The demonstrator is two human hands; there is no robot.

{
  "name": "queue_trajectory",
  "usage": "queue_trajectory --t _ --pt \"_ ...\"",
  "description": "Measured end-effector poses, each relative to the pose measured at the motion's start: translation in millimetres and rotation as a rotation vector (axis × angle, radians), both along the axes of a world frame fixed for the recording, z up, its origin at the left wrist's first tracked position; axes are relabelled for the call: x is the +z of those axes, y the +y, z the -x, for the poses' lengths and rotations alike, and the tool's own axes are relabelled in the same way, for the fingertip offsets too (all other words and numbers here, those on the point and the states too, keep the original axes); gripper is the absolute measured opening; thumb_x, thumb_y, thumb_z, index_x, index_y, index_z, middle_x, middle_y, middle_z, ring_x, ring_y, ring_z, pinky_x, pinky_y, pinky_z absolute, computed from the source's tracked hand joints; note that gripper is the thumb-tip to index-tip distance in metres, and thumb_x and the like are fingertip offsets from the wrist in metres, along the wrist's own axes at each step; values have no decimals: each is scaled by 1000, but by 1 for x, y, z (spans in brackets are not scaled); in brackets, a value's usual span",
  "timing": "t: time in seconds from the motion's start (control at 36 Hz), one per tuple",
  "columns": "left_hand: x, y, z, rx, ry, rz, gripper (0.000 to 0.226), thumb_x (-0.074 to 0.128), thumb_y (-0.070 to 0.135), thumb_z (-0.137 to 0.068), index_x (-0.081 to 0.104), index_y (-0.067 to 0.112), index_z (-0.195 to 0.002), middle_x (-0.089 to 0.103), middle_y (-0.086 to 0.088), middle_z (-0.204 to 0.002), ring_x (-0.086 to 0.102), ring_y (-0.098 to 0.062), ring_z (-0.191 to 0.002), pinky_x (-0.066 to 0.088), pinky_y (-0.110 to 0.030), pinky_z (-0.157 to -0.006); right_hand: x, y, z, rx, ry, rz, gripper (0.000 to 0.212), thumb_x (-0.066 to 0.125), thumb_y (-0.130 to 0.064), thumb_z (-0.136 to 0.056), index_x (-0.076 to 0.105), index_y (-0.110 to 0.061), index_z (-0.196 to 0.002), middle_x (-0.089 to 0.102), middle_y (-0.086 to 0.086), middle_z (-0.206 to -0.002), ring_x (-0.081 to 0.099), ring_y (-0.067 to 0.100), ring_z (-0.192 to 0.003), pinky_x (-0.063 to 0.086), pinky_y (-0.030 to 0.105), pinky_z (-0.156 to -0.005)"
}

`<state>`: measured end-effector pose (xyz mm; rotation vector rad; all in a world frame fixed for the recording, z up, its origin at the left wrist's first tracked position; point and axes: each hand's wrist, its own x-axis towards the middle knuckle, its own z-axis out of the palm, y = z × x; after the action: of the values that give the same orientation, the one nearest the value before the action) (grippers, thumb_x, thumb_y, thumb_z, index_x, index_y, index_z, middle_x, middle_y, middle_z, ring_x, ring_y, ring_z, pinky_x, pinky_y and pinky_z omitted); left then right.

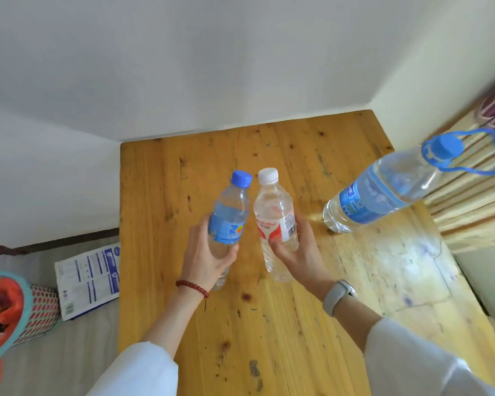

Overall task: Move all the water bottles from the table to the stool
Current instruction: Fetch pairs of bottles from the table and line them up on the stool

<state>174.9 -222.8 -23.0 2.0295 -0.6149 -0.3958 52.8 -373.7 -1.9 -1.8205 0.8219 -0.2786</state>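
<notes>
My left hand (209, 252) grips a small water bottle with a blue cap and blue label (229, 218) above the wooden table (240, 324). My right hand (297, 250) grips a small bottle with a white cap and red-and-white label (275, 212) right beside it. The two bottles almost touch at the caps. A large water bottle with a blue cap, blue carry handle and blue label (383, 190) stands on the table's right side, apart from both hands. No stool is in view.
White walls meet behind the table. On the floor to the left lie a printed white-and-blue bag (87, 281) and a mesh basket (26, 310) with colourful contents. A slatted wooden piece of furniture (475, 201) stands at the right of the table.
</notes>
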Motion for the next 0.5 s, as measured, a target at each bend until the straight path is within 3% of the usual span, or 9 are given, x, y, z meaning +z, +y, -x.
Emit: queue_trajectory --t 0.06,0.14,0.22,0.31,0.42,0.5 --pt "7 3 25 -18 18 -8 83 61 54 -60 35 21 -131 43 7 -113 42 -5 -105 34 -7 -80 7 4 29 -2 31 -12 55 68 -33 -77 39 -27 -123 54 -7 -113 50 5 -109 39 14 -88" --pt "20 3 67 -48 17 -23 79 75 35 -65 37 15 -130 43 7 -113 42 -6 -104 36 -13 -81 20 13 79 -15 83 -16 56 68 -26 -81 37 -17 -126 53 -19 -104 53 -11 -96 41 4 -76" --pt "29 2 113 -105 23 -33 72 77 18 -69 38 10 -129 46 8 -113 49 -8 -99 40 -21 -81 32 25 135 -64 166 23 58 67 -30 -81 36 -13 -128 58 -8 -106 61 11 -93 49 23 -79" --pt "35 -3 164 -197 80 -44 70 77 17 -69 37 11 -125 55 5 -102 59 -8 -80 45 -14 -66 42 39 198 -121 229 58 55 65 -35 -81 38 -16 -124 58 -10 -97 64 24 -89 53 41 -80" --pt "48 -19 243 -336 100 -39 67 78 10 -67 37 9 -120 56 8 -89 58 4 -66 40 -1 -55 55 58 291 -318 253 85 53 65 -37 -81 40 -17 -123 57 -13 -92 64 25 -90 51 40 -81" --pt "58 -31 310 -468 85 -34 67 79 14 -64 38 15 -117 58 8 -92 62 -12 -71 47 -13 -61 63 76 367 -476 266 111 53 65 -38 -80 41 -17 -123 60 -7 -101 63 27 -94 48 35 -81"
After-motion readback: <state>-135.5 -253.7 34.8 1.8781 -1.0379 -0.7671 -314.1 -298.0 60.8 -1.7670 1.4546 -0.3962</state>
